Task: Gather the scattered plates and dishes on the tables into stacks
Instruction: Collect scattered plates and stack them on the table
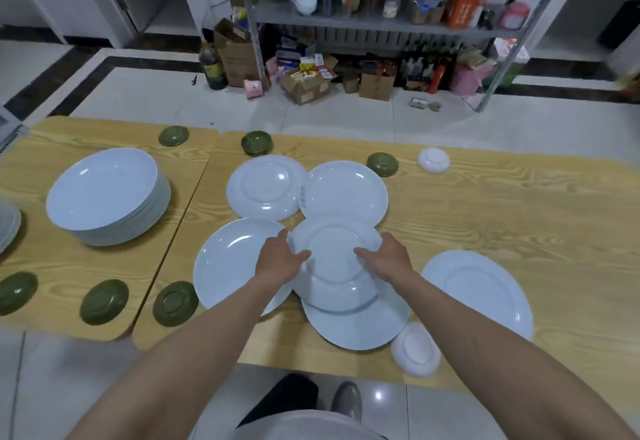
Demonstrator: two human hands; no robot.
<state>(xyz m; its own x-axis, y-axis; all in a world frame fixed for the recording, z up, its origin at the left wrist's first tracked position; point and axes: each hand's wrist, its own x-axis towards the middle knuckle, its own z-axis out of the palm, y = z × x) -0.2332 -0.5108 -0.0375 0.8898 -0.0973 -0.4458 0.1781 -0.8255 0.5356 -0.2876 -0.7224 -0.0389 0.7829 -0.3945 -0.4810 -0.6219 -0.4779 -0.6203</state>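
The person's left hand [278, 261] and right hand [389, 259] grip one overturned plate [334, 266] between them by its opposite edges. Each thumb lies flat on the plate's upturned base, the left thumb [299, 255] and right thumb [363, 252] pointing toward each other, while the other fingers curl over the rim at the far side. Whether the plate is lifted or resting cannot be told. Its near edge overlaps a bigger plate [360, 329] that lies below the wrists on the wooden table [519, 204].

Just left of the left fingers lies a face-up plate [228, 266], its rim passing under that hand. Beyond the fingertips sit a far overturned plate [265, 190] and a far face-up plate [346, 190], side by side. To the right of the right fingers, apart from them, lies a lone overturned plate [478, 287]. A tall plate stack [104, 190] stands well to the left. A small white bowl [415, 349] lies upside down beside the right forearm.
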